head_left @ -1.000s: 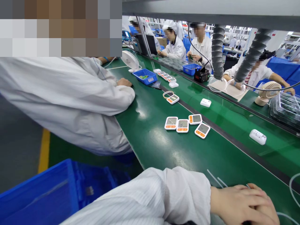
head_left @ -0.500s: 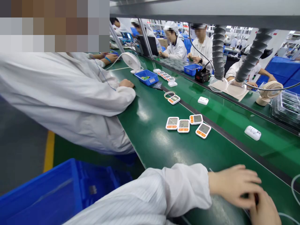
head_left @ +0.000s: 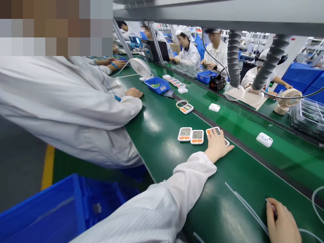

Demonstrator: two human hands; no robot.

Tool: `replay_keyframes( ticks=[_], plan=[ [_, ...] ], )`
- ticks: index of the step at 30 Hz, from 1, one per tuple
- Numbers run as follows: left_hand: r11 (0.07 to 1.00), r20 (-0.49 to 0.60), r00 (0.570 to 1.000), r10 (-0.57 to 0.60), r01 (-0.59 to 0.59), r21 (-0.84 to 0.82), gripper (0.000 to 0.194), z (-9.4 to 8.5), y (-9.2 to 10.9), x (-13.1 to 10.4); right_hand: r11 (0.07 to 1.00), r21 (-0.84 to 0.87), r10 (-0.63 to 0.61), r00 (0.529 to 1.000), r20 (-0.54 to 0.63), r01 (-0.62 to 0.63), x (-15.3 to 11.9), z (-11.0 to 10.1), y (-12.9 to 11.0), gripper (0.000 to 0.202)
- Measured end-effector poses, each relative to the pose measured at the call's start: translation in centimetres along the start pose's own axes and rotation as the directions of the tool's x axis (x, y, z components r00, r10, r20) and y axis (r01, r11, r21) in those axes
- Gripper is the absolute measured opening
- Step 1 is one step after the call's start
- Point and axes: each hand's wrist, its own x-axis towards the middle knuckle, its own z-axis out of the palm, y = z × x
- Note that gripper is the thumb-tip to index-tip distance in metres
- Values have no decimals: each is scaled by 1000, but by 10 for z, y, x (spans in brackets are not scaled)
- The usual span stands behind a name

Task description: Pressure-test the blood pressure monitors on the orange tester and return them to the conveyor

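The green bench [head_left: 240,173] bears display units [head_left: 185,132], thin pale strips [head_left: 257,219], 1 white fan [head_left: 140,67].

Right in front of me, the worker's left hand [head_left: 217,145] spreads over two white-cased units [head_left: 209,132], largely covering them. Two LCD units with orange buttons [head_left: 196,136] lie side by side near it, screens up, on the green tabletop [head_left: 167,165]. The right hand [head_left: 283,222] curls around a small dark object [head_left: 274,210], mostly hidden, with thin pale strips [head_left: 249,210] just beside it. Across the dark band sits a white unit [head_left: 264,139], face down. Farther up stand a blue tray [head_left: 164,88] and a white desk fan [head_left: 140,67], near a co-worker's white sleeve [head_left: 76,98].
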Motion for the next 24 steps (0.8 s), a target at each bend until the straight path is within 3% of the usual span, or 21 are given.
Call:
replay_keyframes(
  ticks=[3,6,9,11,13,14,15,18,20,22,24],
  plan=[
    [995,61,994,89,-91,29,114,5,26,-26,1000,-11,-16,1000,-17,16,0,-1,1,41],
    [953,66,952,300,-302,14,102,18,47,-53,998,-18,-61,996,-62,60,-1,-2,-1,44],
    [823,-3,824,567,-566,-51,91,28,57,-75,995,-17,-104,985,-141,103,-4,-4,-9,54],
    [686,-65,690,721,-724,-70,87,28,60,-86,993,-14,-115,974,-194,115,-5,-5,-16,62],
    [567,-90,572,816,-821,-71,80,21,59,-93,993,-9,-116,968,-223,117,-6,-6,-21,66],
    [549,-69,554,830,-832,-76,76,16,58,-95,993,-4,-116,968,-223,118,-6,-7,-24,67],
    [565,-24,569,822,-821,-84,72,11,57,-96,993,2,-113,968,-222,116,-7,-8,-25,66],
    [684,144,670,728,-724,-86,67,1,55,-98,993,24,-107,969,-221,115,-7,-9,-28,64],
    [701,181,679,712,-702,-123,65,1,56,-96,992,36,-107,966,-234,119,-8,-10,-30,63],
    [690,137,687,714,-655,-309,67,6,60,-94,992,50,-97,958,-268,115,-10,-12,-35,62],
    [592,113,725,679,-451,-668,67,15,68,-93,992,71,-74,945,-319,102,-12,-17,-42,59]
  ],
)
